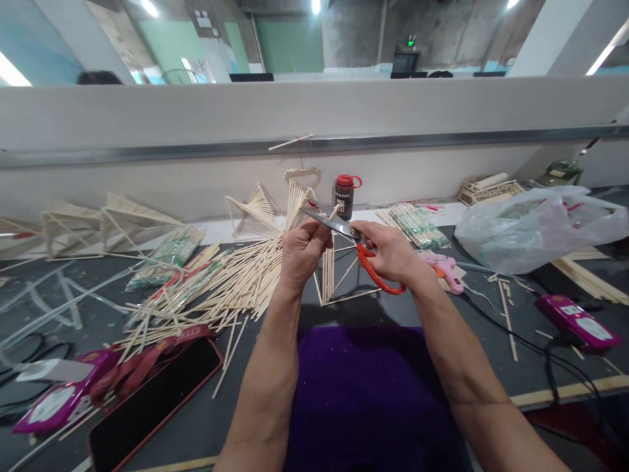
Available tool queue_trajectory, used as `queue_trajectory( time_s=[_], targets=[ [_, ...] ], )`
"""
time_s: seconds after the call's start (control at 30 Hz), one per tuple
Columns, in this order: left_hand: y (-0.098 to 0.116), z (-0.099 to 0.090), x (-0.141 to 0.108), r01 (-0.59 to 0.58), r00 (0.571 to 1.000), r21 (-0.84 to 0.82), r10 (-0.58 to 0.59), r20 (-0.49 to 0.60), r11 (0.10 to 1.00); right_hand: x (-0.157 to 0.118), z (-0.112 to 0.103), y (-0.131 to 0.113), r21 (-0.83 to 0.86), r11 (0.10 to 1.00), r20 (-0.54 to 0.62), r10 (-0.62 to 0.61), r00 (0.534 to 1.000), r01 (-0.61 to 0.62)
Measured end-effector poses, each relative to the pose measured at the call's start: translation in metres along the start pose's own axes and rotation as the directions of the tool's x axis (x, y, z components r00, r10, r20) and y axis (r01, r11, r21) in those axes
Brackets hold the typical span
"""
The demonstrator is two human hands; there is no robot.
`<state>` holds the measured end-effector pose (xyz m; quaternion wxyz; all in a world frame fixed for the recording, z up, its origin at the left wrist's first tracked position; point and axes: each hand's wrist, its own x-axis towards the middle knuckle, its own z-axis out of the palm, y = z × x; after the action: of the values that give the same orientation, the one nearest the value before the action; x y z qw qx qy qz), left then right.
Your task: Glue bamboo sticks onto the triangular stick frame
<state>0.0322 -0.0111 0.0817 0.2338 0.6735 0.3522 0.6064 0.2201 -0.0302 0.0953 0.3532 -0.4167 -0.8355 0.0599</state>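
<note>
A long white partition wall (196, 111) is set behind the dk grey tabletop (196, 426). A heap of thin pale wooden sticks (246, 282) is spread L of the tabletop's centre. A crumpled translucent white plastic bag (531, 229) is placed nr the far R corner, contents too blurred to ID. Orange-red-handled metal scissors (344, 228) are gripped in the R hand (393, 252) above the tabletop's mid; blade gap can't be judged. A dk cylindrical red-capped bottle (343, 198) is stood nr the far edge, contents n/k. By the blades, one thin pale stick (337, 210) is pinched in the L hand's (305, 249) closed fingertips.
</note>
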Motion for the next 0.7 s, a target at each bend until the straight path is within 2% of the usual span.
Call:
queue_trajectory(
  time_s=[0.23,0.4,0.53,0.7],
  targets=[
    [-0.007,-0.006,0.000,0.064,0.998,0.000,-0.064,-0.005,0.998,0.003,0.010,0.001,-0.045,0.999,-0.019,-0.008,1.000,0.007],
    [-0.003,-0.004,0.003,0.138,0.990,-0.105,-0.136,0.022,0.985,0.003,0.006,0.001,-0.089,0.996,-0.011,0.028,1.000,-0.029],
    [-0.001,0.000,0.004,0.095,0.993,-0.125,-0.102,-0.055,0.988,0.001,0.000,-0.002,-0.135,0.990,-0.018,0.037,0.999,-0.039],
    [0.003,0.004,0.001,0.018,0.994,0.053,-0.013,-0.111,0.998,-0.001,-0.007,-0.004,-0.147,0.988,0.019,0.056,0.998,-0.053]
  ],
)
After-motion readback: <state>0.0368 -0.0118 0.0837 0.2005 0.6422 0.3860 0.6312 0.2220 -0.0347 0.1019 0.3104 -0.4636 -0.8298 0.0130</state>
